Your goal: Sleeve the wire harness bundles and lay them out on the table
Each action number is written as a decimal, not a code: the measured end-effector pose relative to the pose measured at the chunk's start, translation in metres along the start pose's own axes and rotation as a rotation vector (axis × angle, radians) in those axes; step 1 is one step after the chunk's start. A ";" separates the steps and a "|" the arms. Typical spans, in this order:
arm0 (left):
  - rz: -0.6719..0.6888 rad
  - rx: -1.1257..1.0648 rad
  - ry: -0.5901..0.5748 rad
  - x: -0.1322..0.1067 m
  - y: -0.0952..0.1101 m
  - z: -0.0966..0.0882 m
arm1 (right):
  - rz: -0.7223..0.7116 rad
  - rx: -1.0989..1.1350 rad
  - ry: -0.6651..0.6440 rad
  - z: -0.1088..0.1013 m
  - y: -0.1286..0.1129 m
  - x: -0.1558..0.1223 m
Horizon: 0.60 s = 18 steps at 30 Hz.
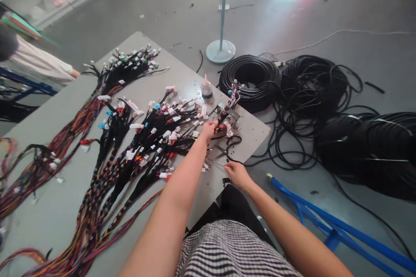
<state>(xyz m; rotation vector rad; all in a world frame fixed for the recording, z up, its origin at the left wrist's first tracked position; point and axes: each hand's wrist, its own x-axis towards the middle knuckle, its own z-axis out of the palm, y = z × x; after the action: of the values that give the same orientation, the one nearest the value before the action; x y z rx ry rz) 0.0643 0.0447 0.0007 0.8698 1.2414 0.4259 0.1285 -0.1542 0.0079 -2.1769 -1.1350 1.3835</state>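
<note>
My left hand [209, 131] is closed around a wire harness branch [226, 111], whose small connectors point away from me near the table's far corner. Close to my body, my right hand [238, 174] has its fingertips pinched together. A thin pale strand runs leftward from those fingertips; what it is stays unclear. Scissors [231, 143] with black handles lie on the table between my hands. Beneath and left of my left forearm spreads a pile of wire harnesses [156, 127] with white, blue and red connectors. Beyond my left hand stands a small nozzle bottle [206, 88] with dark contents.
More harness bundles [130, 65] lie across the grey table [182, 73]. Coils of black tubing [250, 80] rest on the floor beyond the corner, near a pole's round base [221, 51]. A blue metal frame [338, 225] is at right. Another person's sleeve [42, 60] shows at left.
</note>
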 end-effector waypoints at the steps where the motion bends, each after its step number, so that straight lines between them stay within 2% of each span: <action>1: 0.004 -0.004 -0.003 0.001 -0.001 0.000 | -0.006 0.123 0.055 -0.014 0.010 -0.003; 3: 0.019 -0.017 -0.007 0.001 -0.003 0.000 | -0.004 0.346 0.249 -0.040 0.023 -0.005; 5: 0.034 -0.031 -0.007 0.002 -0.004 -0.001 | -0.001 0.503 0.430 -0.057 0.024 -0.002; 7: 0.038 -0.035 -0.006 0.001 -0.005 0.000 | -0.006 0.600 0.487 -0.061 0.016 0.007; 12: 0.045 0.004 0.008 0.000 -0.005 0.000 | -0.037 0.774 0.451 -0.050 -0.012 0.043; 15: 0.050 -0.021 0.008 -0.001 -0.006 -0.001 | -0.014 0.873 0.322 -0.054 -0.027 0.061; 18: 0.056 -0.082 0.015 -0.002 -0.007 -0.002 | 0.079 0.973 0.208 -0.063 -0.039 0.067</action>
<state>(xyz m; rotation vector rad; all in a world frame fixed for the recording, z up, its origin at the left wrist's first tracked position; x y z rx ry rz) 0.0603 0.0393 -0.0034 0.8346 1.2075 0.5259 0.1798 -0.0698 0.0211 -1.5778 -0.1878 1.2977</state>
